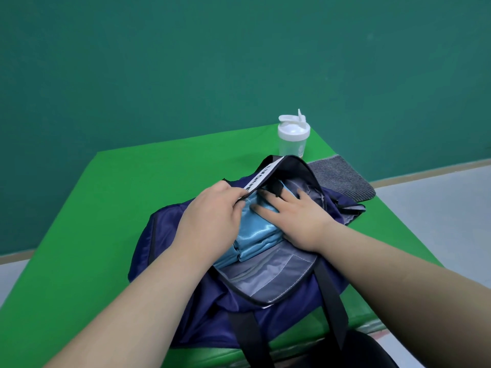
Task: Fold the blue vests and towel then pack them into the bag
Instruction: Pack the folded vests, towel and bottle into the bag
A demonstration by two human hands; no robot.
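Observation:
A navy bag [170,229] with grey lining lies open on the green table [87,235]. Folded light blue vests [255,235] sit stacked in its opening. My left hand [212,211] grips the raised upper flap of the bag by its white lettered band [261,176], holding the opening up. My right hand [297,216] lies flat with straight fingers on top of the vests, pressing them into the bag. A folded grey striped towel [342,179] lies on the table behind the bag, at the right.
A white shaker bottle [293,136] with its cap flipped open stands at the table's far edge. The bag's black straps [332,296] hang over the near table edge. A teal wall rises behind; grey floor shows to the right.

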